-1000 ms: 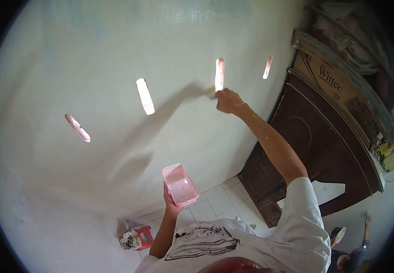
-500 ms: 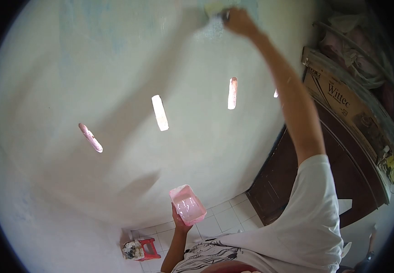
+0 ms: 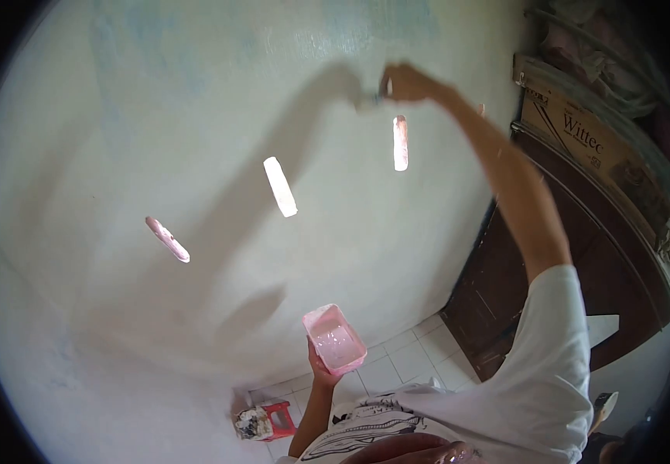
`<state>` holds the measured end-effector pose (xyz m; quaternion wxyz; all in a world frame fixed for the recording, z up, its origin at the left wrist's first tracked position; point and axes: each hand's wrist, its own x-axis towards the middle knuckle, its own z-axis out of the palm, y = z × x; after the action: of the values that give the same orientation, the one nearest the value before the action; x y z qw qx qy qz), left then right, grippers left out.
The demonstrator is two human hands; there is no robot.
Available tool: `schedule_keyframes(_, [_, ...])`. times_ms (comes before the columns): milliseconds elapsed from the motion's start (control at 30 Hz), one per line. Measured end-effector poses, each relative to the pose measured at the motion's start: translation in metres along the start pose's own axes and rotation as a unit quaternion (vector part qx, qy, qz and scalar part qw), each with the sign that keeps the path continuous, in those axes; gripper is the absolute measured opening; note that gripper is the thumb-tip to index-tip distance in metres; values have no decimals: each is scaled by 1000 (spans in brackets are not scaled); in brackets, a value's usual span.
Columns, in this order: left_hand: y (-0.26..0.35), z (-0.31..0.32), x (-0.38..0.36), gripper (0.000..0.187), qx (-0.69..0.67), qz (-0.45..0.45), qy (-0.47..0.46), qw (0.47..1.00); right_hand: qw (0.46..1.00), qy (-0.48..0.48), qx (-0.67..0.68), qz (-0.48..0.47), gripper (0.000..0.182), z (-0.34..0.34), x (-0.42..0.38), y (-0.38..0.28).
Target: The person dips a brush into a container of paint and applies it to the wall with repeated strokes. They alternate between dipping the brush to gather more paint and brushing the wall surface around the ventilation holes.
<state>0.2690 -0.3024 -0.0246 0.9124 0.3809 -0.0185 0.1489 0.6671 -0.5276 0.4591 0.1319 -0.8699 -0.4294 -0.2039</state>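
Observation:
My right hand [image 3: 411, 83] is raised high against the pale wall [image 3: 219, 100], its fingers closed round the handle of a paintbrush [image 3: 374, 97]. The brush is blurred by motion, its bristle end pointing left at the wall, just above a bright slot. Down in front of my body, my left hand [image 3: 324, 373] grips a pink plastic tub [image 3: 318, 315] from its left side and below. Wet, shiny pale paint coats the inside of the tub, which is tilted with its opening toward me.
Several narrow bright slots [image 3: 279, 187] pierce the wall. A red stool [image 3: 282, 418] with a paint-smeared container [image 3: 252, 424] stands on the tiled floor [image 3: 381, 375]. To the right is a dark brown wooden furnishing [image 3: 552, 232], topped by a cardboard box [image 3: 567, 135].
My right hand has swept the paintbrush downward along the wall, from near the top of the view to just above a slot. The tub stays in my left hand; the whole view has shifted slightly.

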Motion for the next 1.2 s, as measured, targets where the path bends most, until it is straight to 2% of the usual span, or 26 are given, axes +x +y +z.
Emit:
schedule_keyframes(33, [2, -1, 3, 62, -93, -62, 19, 994, 982, 121, -116, -90, 17, -34, 22, 9])
schedule_keyframes(67, [2, -2, 5, 62, -188, -125, 38, 973, 975, 163, -144, -47, 19, -74, 25, -14])
schedule_keyframes(133, [-1, -6, 5, 62, -185, -123, 38, 974, 936, 346, -36, 61, 31, -113, 30, -39])
schedule_keyframes(233, [0, -4, 3, 61, -193, -155, 58, 967, 927, 340, -131, 93, 26, -95, 58, -11])
schedule_keyframes(267, [4, 6, 0, 62, -144, -129, 44, 980, 959, 257, -95, 69, 32, -62, 52, -5])
schedule_keyframes(300, [6, 12, 0, 62, -93, -101, 28, 990, 956, 281, -81, 12, 30, -5, 39, -3])
schedule_keyframes(333, [4, 5, 2, 62, -91, -99, 28, 991, 959, 263, -46, 95, 35, 49, 12, -21])
schedule_keyframes(367, [-2, -4, 1, 62, -116, -107, 31, 987, 962, 199, -96, 162, 41, 100, -20, -41])
schedule_keyframes(400, [-7, -8, 1, 63, -144, -116, 33, 982, 850, 388, -354, -36, 36, 183, -51, -15])
schedule_keyframes(433, [-8, -4, 2, 63, -147, -119, 33, 981, 866, 341, -361, 47, 38, 240, -99, -36])
schedule_keyframes(467, [-5, 0, -2, 63, -117, -112, 21, 987, 886, 355, -296, 34, 36, 284, -139, -43])
schedule_keyframes(500, [-3, 1, -8, 63, -86, -106, 9, 991, 982, 144, -80, 93, 34, 344, -182, -27])
schedule_keyframes(533, [-6, -1, -12, 63, -85, -108, 11, 990, 964, -179, 22, 195, 27, 330, -201, -46])
schedule_keyframes(567, [-6, -7, -11, 61, -142, -138, 43, 979, 961, -169, 69, 209, 24, 344, -226, -58])
schedule_keyframes(600, [-3, -10, -1, 59, -197, -161, 70, 965, 957, -153, 115, 218, 22, 352, -233, -62])
schedule_keyframes(667, [0, -8, 4, 59, -211, -139, 52, 966, 977, -127, 44, 166, 22, 320, -194, -66])
schedule_keyframes(700, [2, -9, -2, 58, -224, -133, 39, 965, 994, -80, 8, 71, 26, 311, -157, -39])
schedule_keyframes(767, [7, -5, -11, 59, -202, -129, 55, 969, 993, -49, 49, 100, 20, 185, -68, -26])
schedule_keyframes(800, [8, -3, -5, 60, -181, -121, 60, 974, 999, 25, -35, 8, 16, 107, -43, -27])
schedule_keyframes(833, [6, -6, 3, 60, -184, -122, 56, 974, 993, 91, -16, -79, 14, 58, -14, -11])
schedule_keyframes(867, [3, -14, 0, 61, -182, -124, 50, 974, 996, 83, -43, -6, 16, 7, 1, -25])
schedule_keyframes(933, [5, -24, 3, 62, -185, -117, 48, 975, 959, 260, -105, -35, 19, -49, 20, -41])
schedule_keyframes(967, [2, -22, 5, 62, -190, -124, 63, 972, 948, 292, -125, -15, 19, -67, 36, -48])
schedule_keyframes(1033, [2, -20, 6, 61, -221, -149, 81, 960, 941, 317, -112, 29, 20, -54, 43, -49])
schedule_keyframes(1167, [3, -15, 10, 60, -224, -136, 81, 962, 939, 327, -15, 103, 38, 116, -24, -75])
schedule_keyframes(1200, [-7, -31, 12, 60, -212, -122, 82, 966, 941, 322, -76, 73, 36, 153, -53, -78])
